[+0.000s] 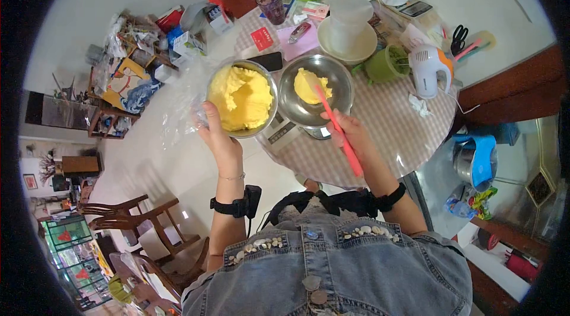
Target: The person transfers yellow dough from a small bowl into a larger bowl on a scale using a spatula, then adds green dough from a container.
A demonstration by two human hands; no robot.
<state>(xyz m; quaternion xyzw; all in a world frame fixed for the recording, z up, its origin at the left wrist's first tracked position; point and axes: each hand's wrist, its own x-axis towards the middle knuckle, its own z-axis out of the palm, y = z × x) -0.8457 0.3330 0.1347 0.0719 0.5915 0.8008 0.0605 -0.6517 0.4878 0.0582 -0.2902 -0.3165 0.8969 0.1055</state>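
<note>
My left hand (219,135) grips a metal bowl (275,101) at its lower left side, tilted toward me. Inside it is a thick, soft yellow mixture (255,108), hollowed on one side. My right hand (354,133) is closed around the handle of a pink-red spatula (349,151). The spatula's blade end reaches into a second metal bowl (343,81), touching or just over a lump of yellow mixture (304,84). This second bowl sits on what looks like a kitchen scale (317,133), mostly hidden beneath it.
On the round checked table (392,132) stand a hand mixer (426,72), a green container (386,67), stacked pale bowls (349,31), a patterned cup (271,7) and a phone (266,61). Chairs (148,227) stand at lower left; a blue-handled pot (475,164) is on the right.
</note>
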